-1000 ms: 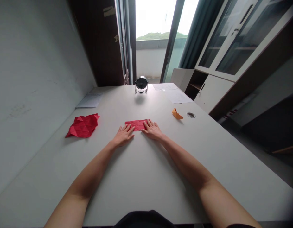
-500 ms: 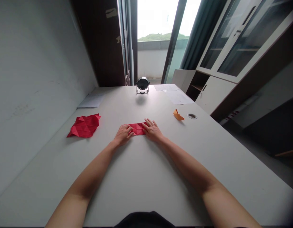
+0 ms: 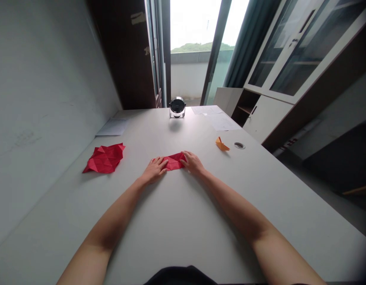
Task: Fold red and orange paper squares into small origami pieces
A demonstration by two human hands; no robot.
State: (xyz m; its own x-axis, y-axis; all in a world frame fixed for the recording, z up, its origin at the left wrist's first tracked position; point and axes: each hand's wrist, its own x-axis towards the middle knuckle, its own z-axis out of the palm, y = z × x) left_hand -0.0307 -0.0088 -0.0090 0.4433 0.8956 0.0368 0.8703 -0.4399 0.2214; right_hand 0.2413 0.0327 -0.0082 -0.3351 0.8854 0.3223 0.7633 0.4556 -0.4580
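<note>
A folded strip of red paper (image 3: 174, 162) lies on the white table in front of me, with crease lines across it. My left hand (image 3: 154, 169) rests flat over the strip's left end, fingers stretched out and pressing it down. At the other end, my right hand (image 3: 194, 162) pinches the paper's right edge between thumb and fingers, and the upper layer there is raised a little. The parts of the strip beneath my hands are hidden.
A creased red paper sheet (image 3: 105, 158) lies to the left. An orange folded paper piece (image 3: 222, 144) sits at the right beside a round table hole (image 3: 239, 145). A round black device on a stand (image 3: 177, 106) is at the back, with papers (image 3: 224, 122) near it.
My right hand has gone from lying flat on the strip to pinching its right end, whose layer is now raised. My left hand has stayed on the left end, its fingers straighter.
</note>
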